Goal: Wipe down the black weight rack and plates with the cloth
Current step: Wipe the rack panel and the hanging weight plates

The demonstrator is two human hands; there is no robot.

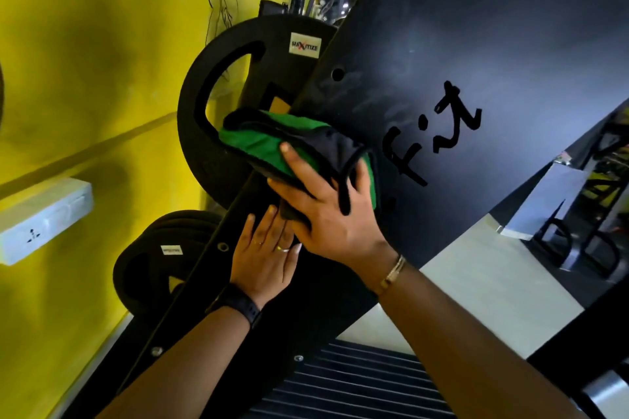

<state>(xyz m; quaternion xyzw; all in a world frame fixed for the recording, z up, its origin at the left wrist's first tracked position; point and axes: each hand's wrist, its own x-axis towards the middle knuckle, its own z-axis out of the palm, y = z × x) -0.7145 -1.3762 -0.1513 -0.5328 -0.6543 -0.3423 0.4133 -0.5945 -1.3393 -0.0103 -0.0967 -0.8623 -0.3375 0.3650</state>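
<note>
Green cloth [262, 143] gripped by right hand [326, 211] on rack [442, 44]; left hand [263, 258], fingers [250, 224] straight, seemingly touches it.

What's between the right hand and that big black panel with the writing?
The folded green and black cloth: the right hand grips it against the black rack panel. Seen in the head view.

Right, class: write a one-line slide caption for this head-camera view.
Right hand grips a green cloth on the black rack beside a weight plate; left hand rests flat below.
</note>
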